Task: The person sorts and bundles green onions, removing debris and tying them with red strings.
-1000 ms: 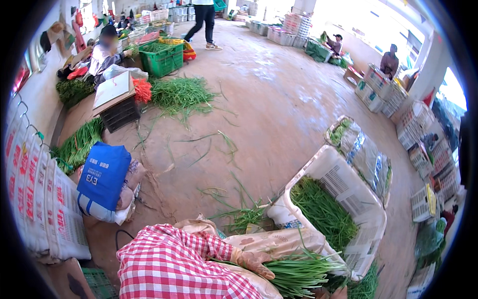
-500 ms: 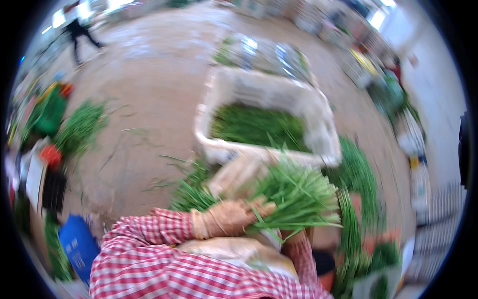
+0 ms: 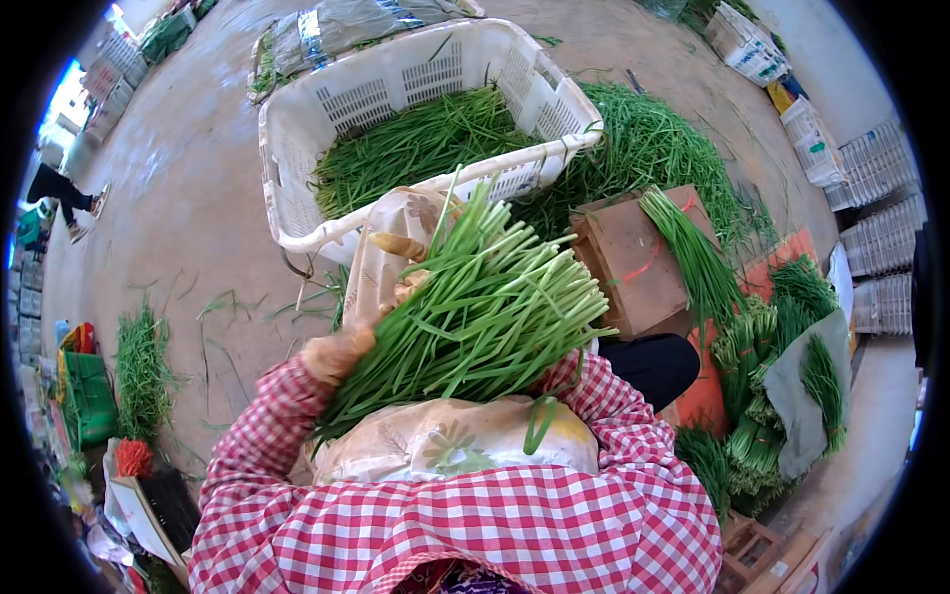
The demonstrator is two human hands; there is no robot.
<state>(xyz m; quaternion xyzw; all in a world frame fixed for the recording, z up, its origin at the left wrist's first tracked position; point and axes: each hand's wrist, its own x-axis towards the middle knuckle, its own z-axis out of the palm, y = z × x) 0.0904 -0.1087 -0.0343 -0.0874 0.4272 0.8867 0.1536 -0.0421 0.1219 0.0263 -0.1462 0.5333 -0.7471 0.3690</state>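
Indoors, littered brown floor point(image 3: 213, 168) spreads beyond the bunched green stalks point(image 3: 475, 307).

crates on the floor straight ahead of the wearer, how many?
2. An open white crate stands just beyond the held green stalks; a grey-covered crate is behind it, partly cut off by the top edge. More could be hidden there.

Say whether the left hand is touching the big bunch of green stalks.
Touching. The head view shows the left hand against the left side of the bunch of green stalks, with stalks overlapping part of it.
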